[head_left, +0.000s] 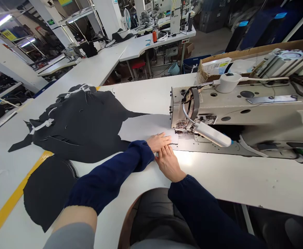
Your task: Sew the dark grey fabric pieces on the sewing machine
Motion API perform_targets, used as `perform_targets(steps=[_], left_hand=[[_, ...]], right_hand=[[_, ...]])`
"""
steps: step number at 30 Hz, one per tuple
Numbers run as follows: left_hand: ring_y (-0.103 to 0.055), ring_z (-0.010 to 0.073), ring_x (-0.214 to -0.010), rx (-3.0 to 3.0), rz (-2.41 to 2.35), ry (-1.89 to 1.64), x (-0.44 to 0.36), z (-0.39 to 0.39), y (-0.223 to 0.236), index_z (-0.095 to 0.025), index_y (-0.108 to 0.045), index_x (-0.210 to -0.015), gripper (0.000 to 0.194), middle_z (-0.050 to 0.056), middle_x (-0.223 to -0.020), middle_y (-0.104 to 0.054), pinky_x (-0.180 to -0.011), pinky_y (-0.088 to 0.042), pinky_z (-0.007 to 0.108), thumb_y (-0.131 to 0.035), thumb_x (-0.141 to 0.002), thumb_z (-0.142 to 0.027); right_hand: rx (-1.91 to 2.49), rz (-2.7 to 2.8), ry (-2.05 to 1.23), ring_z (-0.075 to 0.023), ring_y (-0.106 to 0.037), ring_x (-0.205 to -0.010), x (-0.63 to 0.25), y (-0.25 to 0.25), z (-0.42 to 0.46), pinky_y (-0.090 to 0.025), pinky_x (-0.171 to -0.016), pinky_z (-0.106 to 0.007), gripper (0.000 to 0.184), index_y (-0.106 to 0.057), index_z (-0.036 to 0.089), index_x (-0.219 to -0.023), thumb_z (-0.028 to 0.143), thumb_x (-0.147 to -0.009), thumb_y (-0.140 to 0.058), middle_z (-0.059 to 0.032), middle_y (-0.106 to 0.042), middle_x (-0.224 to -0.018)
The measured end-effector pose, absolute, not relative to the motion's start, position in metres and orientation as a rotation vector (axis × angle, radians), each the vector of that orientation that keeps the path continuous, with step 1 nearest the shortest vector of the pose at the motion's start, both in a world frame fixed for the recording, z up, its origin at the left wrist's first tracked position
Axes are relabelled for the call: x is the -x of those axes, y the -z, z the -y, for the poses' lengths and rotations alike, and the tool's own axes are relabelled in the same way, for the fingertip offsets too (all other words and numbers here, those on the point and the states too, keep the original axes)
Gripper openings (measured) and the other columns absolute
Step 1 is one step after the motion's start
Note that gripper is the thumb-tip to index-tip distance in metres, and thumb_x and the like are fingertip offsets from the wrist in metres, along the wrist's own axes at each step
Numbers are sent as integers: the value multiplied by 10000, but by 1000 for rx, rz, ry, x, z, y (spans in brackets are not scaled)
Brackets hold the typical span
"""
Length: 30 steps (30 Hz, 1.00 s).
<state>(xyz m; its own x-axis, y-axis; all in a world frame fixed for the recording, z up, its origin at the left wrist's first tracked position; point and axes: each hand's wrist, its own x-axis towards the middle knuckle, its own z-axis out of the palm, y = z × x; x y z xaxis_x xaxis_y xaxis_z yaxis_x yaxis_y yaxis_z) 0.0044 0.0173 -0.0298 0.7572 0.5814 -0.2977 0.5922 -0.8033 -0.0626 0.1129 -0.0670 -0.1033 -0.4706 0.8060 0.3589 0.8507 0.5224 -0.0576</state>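
A light grey fabric piece [143, 127] lies on the table, its right end beneath the needle area of the sewing machine [190, 110]. My left hand [158, 141] rests flat on its near edge, fingers stretched towards the needle. Just nearer to me, my right hand [169, 163] lies with extended fingers at that same edge, its fingertips touching my left hand. Whether the right thumb is under the fabric is hidden. A large pile of dark fabric pieces [89, 121] spreads out to the left, with part of the grey piece against it.
A white lamp [213, 134] on a flexible neck hangs beside the needle area. Behind the machine stands an open cardboard box [202, 74]. A rounded stack of dark pieces [50, 188] lies at the near left, over yellow tape [4, 211] on the white table [234, 176].
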Motion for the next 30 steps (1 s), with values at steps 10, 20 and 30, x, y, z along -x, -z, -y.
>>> perform_targets(steps=[10, 20, 30], left_hand=[[-324, 259, -1325, -2898, -1108, 522, -16, -42, 31, -196, -392, -1386, 473, -9, -1496, -311, -1019, -408, 328, -426, -916, -235], [-395, 255, -1278, -2892, -1222, 470, -24, -55, 33, -241, -401, -1363, 457, 28, -1442, -395, -905, -480, 322, -471, -911, -240], [-393, 256, -1265, -2909, -1250, 326, -23, -49, 40, -237, -418, -1354, 454, 36, -1446, -391, -926, -465, 370, -389, -909, -150]], right_hand=[[1386, 2420, 243, -355, -424, -1241, -120, 102, 33, -324, -1042, -486, 419, -564, -60, -1182, 228, -913, -420, -277, -525, -1239], [1320, 2361, 204, -322, -445, -1221, -126, 96, 18, -272, -1065, -504, 388, -579, -12, -1170, 208, -926, -372, -237, -543, -1240], [1356, 2337, 175, -320, -387, -1273, -165, 89, 98, -313, -1035, -505, 367, -538, 56, -1209, 239, -965, -334, -181, -480, -1335]])
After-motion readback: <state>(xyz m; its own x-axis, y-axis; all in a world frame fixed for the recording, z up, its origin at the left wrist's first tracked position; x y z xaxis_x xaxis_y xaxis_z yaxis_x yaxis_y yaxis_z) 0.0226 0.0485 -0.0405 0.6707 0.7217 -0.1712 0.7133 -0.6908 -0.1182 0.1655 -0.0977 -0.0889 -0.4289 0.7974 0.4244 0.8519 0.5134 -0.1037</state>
